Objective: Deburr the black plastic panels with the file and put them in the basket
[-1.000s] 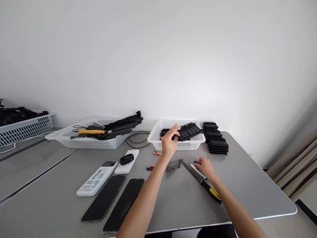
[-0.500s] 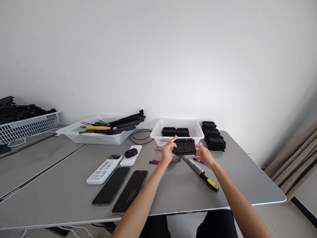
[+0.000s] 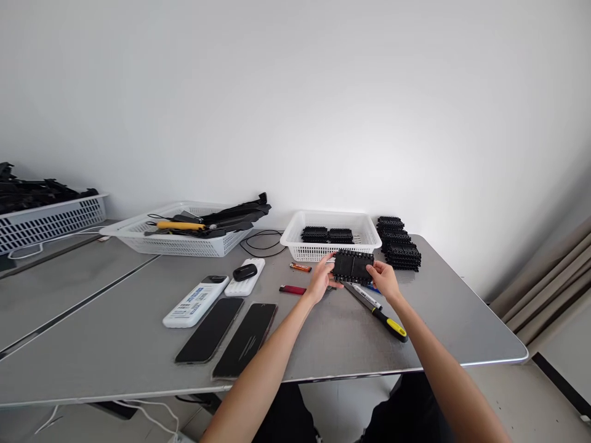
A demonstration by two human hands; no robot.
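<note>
Both hands hold a black plastic panel with toothed long edges, raised over the table in front of a white basket. My left hand grips its left end, fingers partly behind it. At the other end, my right hand pinches the panel, with the thumb on its face. Similar black toothed pieces lie inside the white basket. A stack of the same pieces stands right of the basket. Below the hands lie a yellow-and-black handled tool and a white marker.
Two dark phones lie near the front edge, beside a white power bank and a white device topped by a black case. An orange lighter and a red item sit left of my hands. Filled baskets stand further left.
My right thumb has come onto the panel's face, where its fingers were looser at the edge. The panel has shifted slightly right, and the view has tilted down.
</note>
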